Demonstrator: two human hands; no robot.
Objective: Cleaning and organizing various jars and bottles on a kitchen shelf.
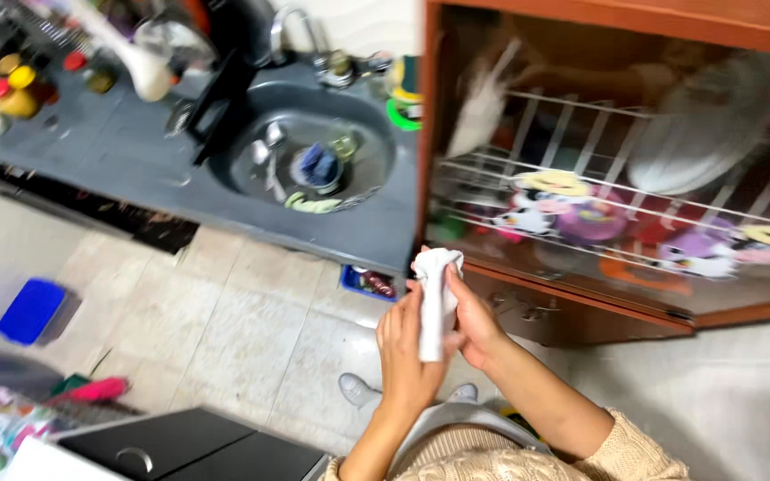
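Beside the cabinet edge, both hands clasp a white cloth.

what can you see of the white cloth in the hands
The white cloth looks like soft fabric, bunched and twisted into a roughly upright roll, its crumpled top poking out above the fingers. The left hand and the right hand both wrap around it, held out before the person's body above the tiled floor, just below the open cupboard's dish rack. Nothing else touches it. Whether it is wet cannot be told.
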